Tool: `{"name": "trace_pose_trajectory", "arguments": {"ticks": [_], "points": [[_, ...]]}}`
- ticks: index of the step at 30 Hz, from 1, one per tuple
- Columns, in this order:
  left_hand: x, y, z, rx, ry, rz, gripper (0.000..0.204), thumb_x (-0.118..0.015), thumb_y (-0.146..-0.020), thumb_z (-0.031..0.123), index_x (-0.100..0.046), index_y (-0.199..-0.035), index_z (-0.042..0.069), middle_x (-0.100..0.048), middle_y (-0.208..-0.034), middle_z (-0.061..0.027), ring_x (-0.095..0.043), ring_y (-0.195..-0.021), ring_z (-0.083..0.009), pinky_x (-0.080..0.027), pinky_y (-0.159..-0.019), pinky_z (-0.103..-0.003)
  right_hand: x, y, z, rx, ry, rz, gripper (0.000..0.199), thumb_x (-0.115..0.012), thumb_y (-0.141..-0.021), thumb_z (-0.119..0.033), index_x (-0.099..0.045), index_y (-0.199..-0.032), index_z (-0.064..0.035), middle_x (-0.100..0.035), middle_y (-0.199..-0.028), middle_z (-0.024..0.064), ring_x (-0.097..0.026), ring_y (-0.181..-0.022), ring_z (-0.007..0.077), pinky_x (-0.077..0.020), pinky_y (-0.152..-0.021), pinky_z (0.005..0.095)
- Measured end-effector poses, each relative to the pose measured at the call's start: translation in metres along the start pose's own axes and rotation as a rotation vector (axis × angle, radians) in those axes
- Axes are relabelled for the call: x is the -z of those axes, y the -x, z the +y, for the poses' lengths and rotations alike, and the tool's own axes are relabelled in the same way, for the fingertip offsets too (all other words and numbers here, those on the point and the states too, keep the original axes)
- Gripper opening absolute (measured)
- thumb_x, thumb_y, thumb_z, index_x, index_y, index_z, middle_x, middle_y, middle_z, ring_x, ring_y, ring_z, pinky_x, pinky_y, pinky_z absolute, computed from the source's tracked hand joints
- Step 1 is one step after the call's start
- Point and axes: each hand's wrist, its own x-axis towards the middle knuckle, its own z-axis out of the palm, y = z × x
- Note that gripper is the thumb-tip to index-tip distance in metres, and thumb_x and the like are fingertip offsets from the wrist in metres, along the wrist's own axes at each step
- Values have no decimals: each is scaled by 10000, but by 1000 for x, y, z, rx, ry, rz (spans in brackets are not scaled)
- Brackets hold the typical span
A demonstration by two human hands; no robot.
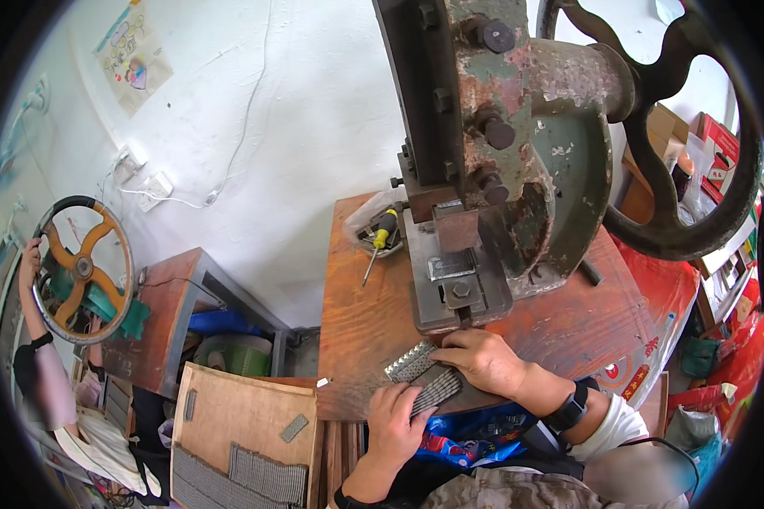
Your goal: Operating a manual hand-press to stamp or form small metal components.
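Strips of grey toothed metal [424,377] lie fanned just in front of the press die [454,288], long axes slanting toward it, right hand [482,360] pressing flat on their far end, left hand [396,424] pinching the near end.

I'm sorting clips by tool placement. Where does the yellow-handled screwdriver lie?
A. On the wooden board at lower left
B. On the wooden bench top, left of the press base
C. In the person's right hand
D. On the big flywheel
B: the yellow-handled screwdriver lies on the wooden bench top, just left of the press, clear of both hands.
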Motion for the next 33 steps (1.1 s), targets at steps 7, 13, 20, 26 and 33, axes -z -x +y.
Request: {"name": "trace_pose_trajectory", "arguments": {"ticks": [7, 13, 20, 26, 33], "points": [[1, -4, 1, -33, -54, 61, 388, -792, -617, 141, -616, -944, 29, -595, -1025, -148, -522, -1016, -355, -416, -839, -463, -6, -1, -2, -52, 177, -154, 261, -572, -749, -102, -649, -999, -110, -610, -909, 81, -636, -814, 274, -530, -659, 365], [4, -10, -3, -94, -118, -18, 391, -770, -651, 197, -610, -967, 31, -598, -1050, -143, -499, -1078, -362, -354, -878, -477, -6, 1, -2, 12, 156, -104, 236, -585, -748, -108, -634, -977, -73, -602, -913, 81, -629, -837, 272, -527, -671, 368], [6, -22, -5, -29, -230, 19, 488, -794, -626, 241, -612, -1040, 56, -599, -966, -152, -503, -1045, -354, -327, -901, -493, -2, 1, -7, -51, 25, -24, 201, -620, -786, -118, -638, -978, -62, -630, -942, 91, -629, -853, 282, -525, -689, 369], [2, -29, -14, 49, -182, -120, 457, -787, -652, 212, -595, -1029, 38, -585, -1070, -155, -507, -1077, -361, -334, -955, -491, 12, 27, -11, -69, -5, 115, 194, -680, -764, -120, -660, -948, -62, -638, -962, 78, -628, -851, 308, -527, -705, 382], [-3, -30, -1, 206, -6, -92, 586, -780, -651, 192, -549, -1156, 7, -567, -1042, -162, -526, -993, -345, -428, -845, -412, 11, 28, -18, 4, 131, -64, 202, -710, -692, -182, -653, -864, -93, -587, -869, 63, -556, -866, 260, -414, -755, 369]]}}
